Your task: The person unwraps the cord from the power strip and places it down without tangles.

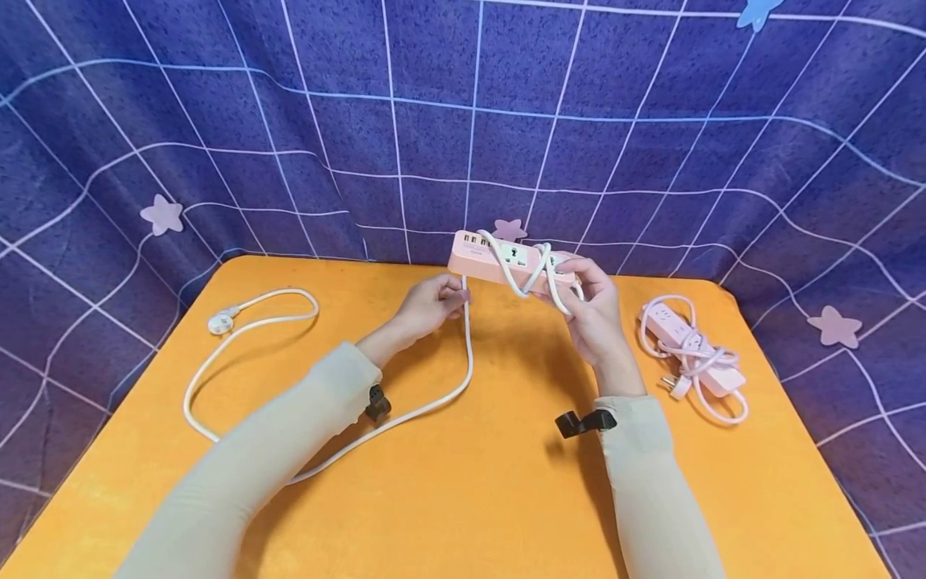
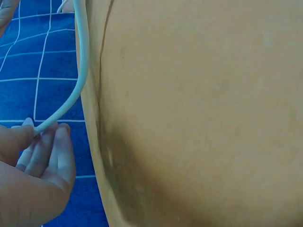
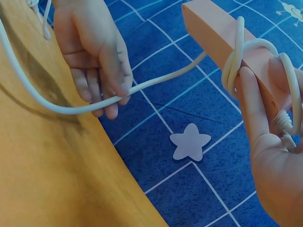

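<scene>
The pink strip (image 1: 515,256) is up in the air over the far edge of the table (image 1: 463,515). It is long and thin, and its long way runs from left to right, with the left end a bit higher than the right.

The right hand (image 1: 596,314) has the right end. Its thumb and fingers are curled round the strip, so most of the strip sticks out to the left of that grip. I cannot tell if those fingers press on the cord too.

The white cord (image 1: 469,346) goes round the strip in a few loops. The loops sit close to the right hand and go across the strip's long way, not along it. A loose part comes out from under the strip, nearer the left end, and hangs down.

The left hand (image 1: 432,305) pinches that loose part between thumb and fingers, just under the left end. It is the hand nearer to that end, and it looks apart from the strip. From there the cord bends down to the table and runs left, under the left arm, to its plug (image 1: 220,323).

So I think what counts most is this: the strip lies sideways, the loops go round it, and the left hand's pinch is below and left of them.
</scene>
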A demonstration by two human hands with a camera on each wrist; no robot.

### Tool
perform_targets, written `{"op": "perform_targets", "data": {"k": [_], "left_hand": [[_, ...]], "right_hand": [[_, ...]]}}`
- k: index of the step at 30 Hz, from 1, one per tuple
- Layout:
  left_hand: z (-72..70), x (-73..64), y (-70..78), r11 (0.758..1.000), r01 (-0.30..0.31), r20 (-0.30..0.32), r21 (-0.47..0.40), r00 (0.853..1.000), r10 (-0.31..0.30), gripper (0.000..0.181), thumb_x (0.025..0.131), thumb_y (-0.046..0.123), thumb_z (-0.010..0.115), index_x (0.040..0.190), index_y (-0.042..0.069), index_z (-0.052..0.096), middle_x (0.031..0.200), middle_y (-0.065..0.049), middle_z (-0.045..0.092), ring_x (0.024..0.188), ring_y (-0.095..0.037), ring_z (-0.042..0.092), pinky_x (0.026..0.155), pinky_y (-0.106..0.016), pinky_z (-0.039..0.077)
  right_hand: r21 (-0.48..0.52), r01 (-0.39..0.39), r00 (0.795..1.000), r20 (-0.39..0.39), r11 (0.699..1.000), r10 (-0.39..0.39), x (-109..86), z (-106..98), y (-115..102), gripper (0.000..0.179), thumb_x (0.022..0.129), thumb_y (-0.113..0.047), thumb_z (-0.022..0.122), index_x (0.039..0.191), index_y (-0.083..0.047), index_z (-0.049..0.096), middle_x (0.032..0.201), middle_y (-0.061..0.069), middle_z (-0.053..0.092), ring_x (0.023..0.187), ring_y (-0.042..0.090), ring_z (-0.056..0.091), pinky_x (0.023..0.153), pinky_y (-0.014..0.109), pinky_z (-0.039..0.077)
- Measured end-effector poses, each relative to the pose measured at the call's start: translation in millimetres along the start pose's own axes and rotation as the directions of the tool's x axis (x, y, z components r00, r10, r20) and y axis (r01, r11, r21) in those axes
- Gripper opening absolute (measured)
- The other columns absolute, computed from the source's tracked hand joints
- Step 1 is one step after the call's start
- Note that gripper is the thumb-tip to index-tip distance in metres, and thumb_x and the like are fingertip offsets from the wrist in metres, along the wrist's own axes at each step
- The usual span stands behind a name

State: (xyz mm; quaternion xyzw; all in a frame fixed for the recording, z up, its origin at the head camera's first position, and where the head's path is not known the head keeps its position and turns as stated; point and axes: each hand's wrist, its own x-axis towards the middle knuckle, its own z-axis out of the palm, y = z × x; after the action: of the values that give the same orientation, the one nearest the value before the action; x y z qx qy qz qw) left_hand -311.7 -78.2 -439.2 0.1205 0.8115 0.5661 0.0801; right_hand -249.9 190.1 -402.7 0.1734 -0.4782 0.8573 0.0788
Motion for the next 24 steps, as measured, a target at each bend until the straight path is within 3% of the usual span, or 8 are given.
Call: {"op": "perform_targets", "data": {"k": [10,18,24], "left_hand": [[-14.5,-0.1,5.1,0.998,-0.06,-0.067,0.023,0.996,0.061,0.014,0.107,0.016,0.066,0.108,0.001,0.065,0.108,-0.02,0.077,0.086,-0.02,0.07,0.084,-0.037,0.063],[-26.9,0.2,13.3,0.993,-0.108,-0.097,0.041,0.989,0.112,0.01,0.106,0.006,0.064,0.111,-0.002,0.063,0.111,-0.025,0.076,0.093,-0.036,0.071,0.092,-0.054,0.06],[-31.6,-1.7,16.7,0.987,-0.136,-0.109,0.083,0.984,0.144,0.012,0.105,0.006,0.064,0.113,-0.002,0.064,0.109,-0.024,0.077,0.087,-0.025,0.071,0.084,-0.04,0.063]], "right_hand": [[0.013,-0.012,1.0,0.028,1.0,0.011,-0.6,-0.9,1.2,0.029,0.095,0.017,0.063,0.103,-0.009,0.071,0.127,0.008,0.061,0.091,0.018,0.074,0.087,0.04,0.064],[-0.004,-0.013,1.0,0.025,1.0,0.013,-0.7,-0.8,-0.3,0.032,0.096,0.018,0.061,0.102,-0.011,0.072,0.129,0.008,0.062,0.091,0.017,0.072,0.087,0.041,0.064],[-0.009,-0.013,1.0,0.026,1.0,0.013,-0.1,0.2,-0.9,0.036,0.095,0.021,0.057,0.101,-0.011,0.072,0.129,0.009,0.062,0.092,0.017,0.072,0.086,0.041,0.064]]}}
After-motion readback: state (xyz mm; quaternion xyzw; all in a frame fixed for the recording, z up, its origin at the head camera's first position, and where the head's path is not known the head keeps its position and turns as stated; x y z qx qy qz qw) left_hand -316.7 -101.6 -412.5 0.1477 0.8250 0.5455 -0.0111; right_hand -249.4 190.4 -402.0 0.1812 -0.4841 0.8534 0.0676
